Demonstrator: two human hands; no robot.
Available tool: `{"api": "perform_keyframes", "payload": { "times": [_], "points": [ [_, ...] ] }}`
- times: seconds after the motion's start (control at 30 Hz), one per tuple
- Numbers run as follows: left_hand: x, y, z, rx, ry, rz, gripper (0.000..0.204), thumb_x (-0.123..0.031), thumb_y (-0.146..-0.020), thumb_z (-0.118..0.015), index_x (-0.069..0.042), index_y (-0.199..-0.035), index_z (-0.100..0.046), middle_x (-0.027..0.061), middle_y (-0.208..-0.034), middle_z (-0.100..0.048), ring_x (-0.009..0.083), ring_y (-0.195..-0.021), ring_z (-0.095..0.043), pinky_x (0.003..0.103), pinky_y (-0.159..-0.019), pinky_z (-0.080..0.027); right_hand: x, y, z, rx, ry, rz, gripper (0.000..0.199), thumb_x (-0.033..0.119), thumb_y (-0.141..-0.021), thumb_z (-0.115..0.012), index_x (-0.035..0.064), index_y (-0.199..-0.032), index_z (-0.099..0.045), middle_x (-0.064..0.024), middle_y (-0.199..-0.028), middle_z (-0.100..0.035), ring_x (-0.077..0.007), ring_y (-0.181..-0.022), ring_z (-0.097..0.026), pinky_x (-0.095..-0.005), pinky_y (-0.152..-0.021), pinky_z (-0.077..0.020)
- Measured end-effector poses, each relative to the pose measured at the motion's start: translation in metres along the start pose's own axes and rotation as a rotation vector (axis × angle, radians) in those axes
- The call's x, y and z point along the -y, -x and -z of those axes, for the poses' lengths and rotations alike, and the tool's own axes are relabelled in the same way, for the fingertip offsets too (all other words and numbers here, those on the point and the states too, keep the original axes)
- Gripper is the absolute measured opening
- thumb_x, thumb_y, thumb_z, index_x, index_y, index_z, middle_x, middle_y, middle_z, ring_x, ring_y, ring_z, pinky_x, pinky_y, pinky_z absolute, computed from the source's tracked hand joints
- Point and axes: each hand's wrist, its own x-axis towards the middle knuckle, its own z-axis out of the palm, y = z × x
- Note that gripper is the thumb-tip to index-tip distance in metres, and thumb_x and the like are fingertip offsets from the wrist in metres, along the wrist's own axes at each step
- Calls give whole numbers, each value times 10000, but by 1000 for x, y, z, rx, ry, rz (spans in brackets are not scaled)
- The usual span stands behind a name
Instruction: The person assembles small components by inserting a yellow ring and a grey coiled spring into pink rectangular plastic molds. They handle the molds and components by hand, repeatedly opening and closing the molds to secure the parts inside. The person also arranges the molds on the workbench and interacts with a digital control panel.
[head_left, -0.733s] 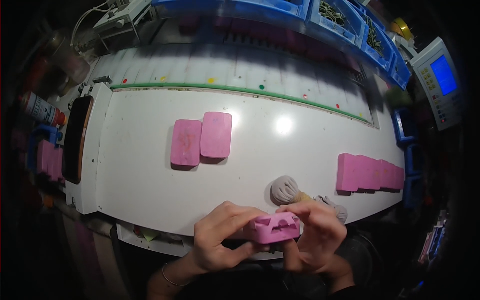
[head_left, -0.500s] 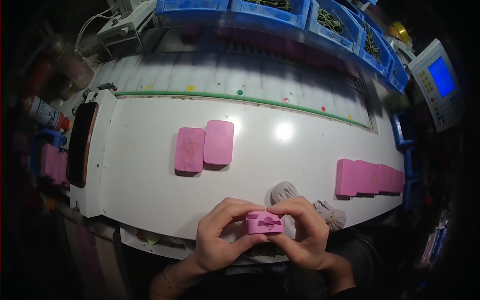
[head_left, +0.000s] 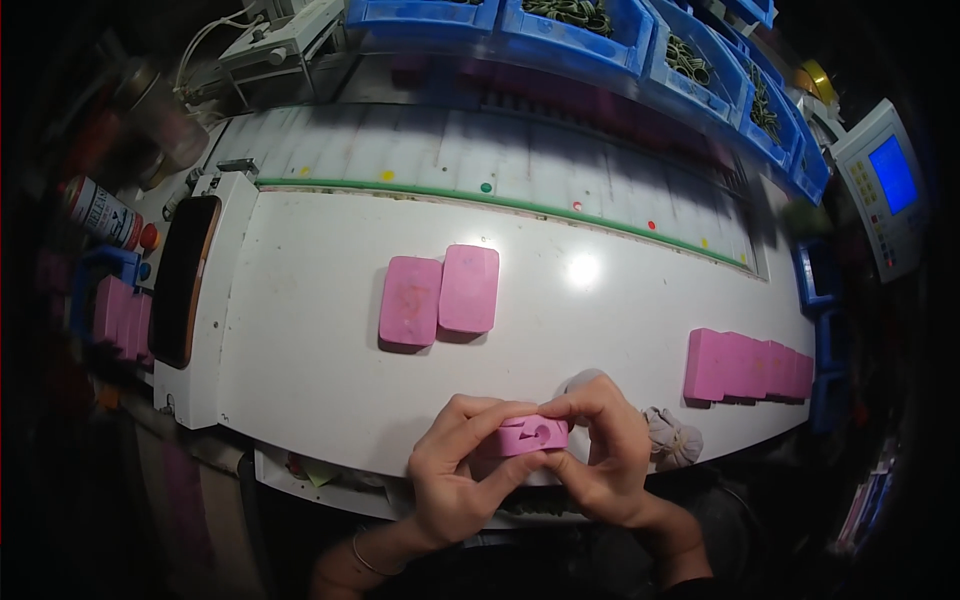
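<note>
Close to the table's front edge, I hold a pink rubber mold (head_left: 518, 439) between both hands. Its end face is turned up toward me and shows a round hollow with a jagged slit beside it. My left hand (head_left: 462, 465) grips the left side, thumb below and fingers above. On the right side, my right hand (head_left: 602, 455) pinches it the same way, the thumbs nearly meeting under it. Two more pink molds (head_left: 409, 300) (head_left: 469, 288) lie flat side by side, left of the table's middle. Behind my right hand are two grey cloth pouches (head_left: 676, 437), one mostly hidden.
A row of pink molds (head_left: 725, 366) stands at the right. Blue bins (head_left: 585, 30) with green bands line the back, above a pale slatted strip (head_left: 400, 150). A phone (head_left: 188, 280) lies at the left, near a spray can (head_left: 103, 212). A control panel (head_left: 885, 185) stands far right.
The held mold has turned slightly, and the hollow in its end now looks wider and rounder. My hands keep their grip. The whole scene has shifted a little to the right in view.
</note>
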Motion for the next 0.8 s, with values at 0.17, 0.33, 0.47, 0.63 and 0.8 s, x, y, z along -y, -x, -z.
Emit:
{"api": "perform_keyframes", "payload": {
  "times": [0.17, 0.33, 0.47, 0.63, 0.8],
  "points": [
    [-5, -2, 2, -15, 58, -4, 278, -37, -819, -657, 52, -1074, -590, 90, -999, -558, 163, -905, -563, 266, -802, -464, 2, -3, -4, -18, 71, 69, 345, -47, -662, -712, 1, -977, -579, -94, -805, -559, -192, -677, -510, -268, -594, -417],
    [1, -10, 9, 120, 523, 223, 268, 2, -847, -607, 72, -1093, -528, 108, -1081, -553, 152, -970, -556, 271, -830, -471, 4, -1, -8, -57, 147, 164, 393, -68, -652, -719, -1, -1005, -559, -105, -808, -554, -197, -678, -527, -261, -622, -437],
    [-6, -21, 22, 247, 684, 424, 485, -256, -881, -581, 39, -1233, -427, 87, -1020, -584, 137, -976, -555, 247, -846, -452, 1, -7, -13, -27, -49, 67, 425, -60, -685, -721, -34, -1054, -510, -117, -889, -555, -187, -774, -549, -268, -697, -454],
    [-24, -58, 65, 599, 217, 740, 629, -556, -940, -299, -8, -1091, -569, 44, -818, -592, 93, -714, -524, 229, -657, -427, -2, -28, -20, 35, -65, -26, 588, 7, -726, -711, -8, -1224, -398, -154, -1151, -476, -216, -1048, -503, -318, -879, -426],
    [-11, -139, 142, -44, 62, 558, 292, -250, -949, -475, 6, -922, -612, 57, -811, -626, 113, -703, -596, 242, -656, -495, -6, -60, -38, 102, 541, 144, 714, 75, -701, -733, -23, -1299, -354, -266, -1303, -359, -394, -1187, -404, -430, -968, -364]
  ]
}}
